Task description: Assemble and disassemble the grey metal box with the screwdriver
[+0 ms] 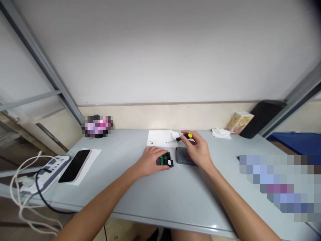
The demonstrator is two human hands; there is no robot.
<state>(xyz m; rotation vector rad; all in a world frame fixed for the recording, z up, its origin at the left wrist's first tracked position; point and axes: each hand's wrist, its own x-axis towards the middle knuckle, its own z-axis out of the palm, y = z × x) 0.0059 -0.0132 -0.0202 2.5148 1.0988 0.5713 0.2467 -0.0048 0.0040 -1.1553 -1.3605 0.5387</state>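
My left hand rests on the grey table with its fingers closed round a small green circuit board that has a black connector at its right end. My right hand grips a short screwdriver with a black handle and yellow cap, its tip pointing left over a white sheet of paper. A grey metal casing lies flat just under my right hand, beside the board. Tiny dark screws lie on the paper.
A black phone lies on white paper at the left, next to a white power strip with cables. At the back right are a crumpled tissue, a small carton and a black speaker.
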